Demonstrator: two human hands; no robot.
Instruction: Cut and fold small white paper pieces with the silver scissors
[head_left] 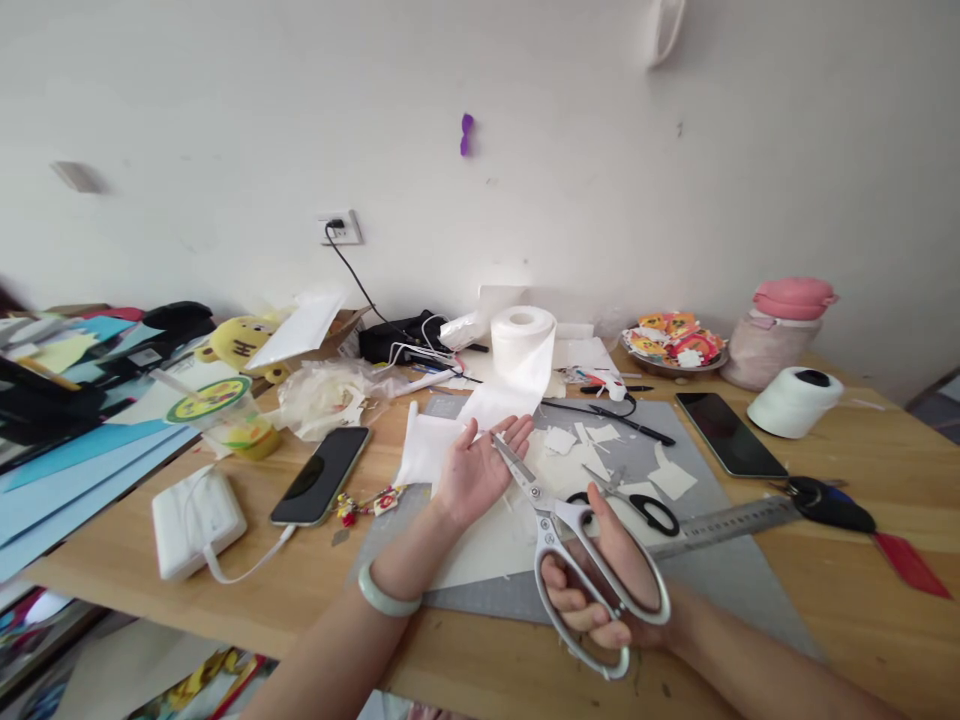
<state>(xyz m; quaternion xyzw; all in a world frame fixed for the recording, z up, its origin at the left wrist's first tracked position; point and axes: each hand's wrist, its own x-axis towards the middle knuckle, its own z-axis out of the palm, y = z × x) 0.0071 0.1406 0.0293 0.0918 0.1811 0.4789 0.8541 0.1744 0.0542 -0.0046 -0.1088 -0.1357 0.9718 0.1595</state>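
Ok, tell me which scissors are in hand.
The large silver scissors, gripped by the right hand; the smaller, black-handled scissors lie among white paper scraps on the grey mat.

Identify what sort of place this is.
Probably a craft worktable, home or small studio: gray mat strewn with pale cut scraps, metal ruler, large scissors in the right hand.
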